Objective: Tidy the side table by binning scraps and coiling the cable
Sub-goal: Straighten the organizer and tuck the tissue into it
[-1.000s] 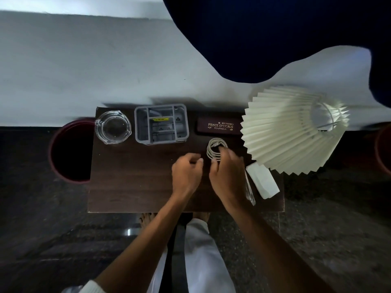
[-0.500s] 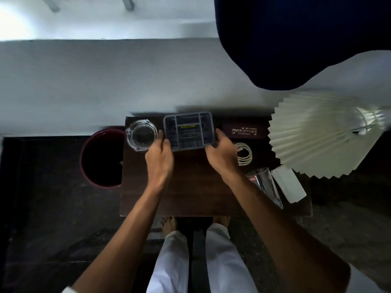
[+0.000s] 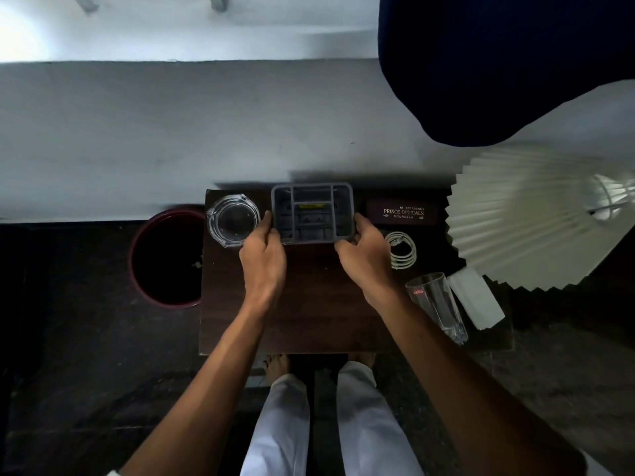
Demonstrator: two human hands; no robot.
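Two hands (image 3: 264, 255) (image 3: 366, 255), ribbed grey plastic tray (image 3: 312, 213), coiled cable (image 3: 401, 250)

Near corners of grey organiser tray (image 3: 312, 211) covered by left hand (image 3: 264, 257) and right hand (image 3: 365, 259); fingertips hidden behind tray walls. Tray contents too dark and small to be identified, only yellow label made out. Bin (image 3: 167, 257) interior lost in shadow, right rim hidden by bench (image 3: 309, 314). Lampshade (image 3: 536, 218) cut off by right edge. Small print on glasses case (image 3: 402, 213) unreadable beyond main name. Dark blue fabric (image 3: 498, 63) cut off at top.
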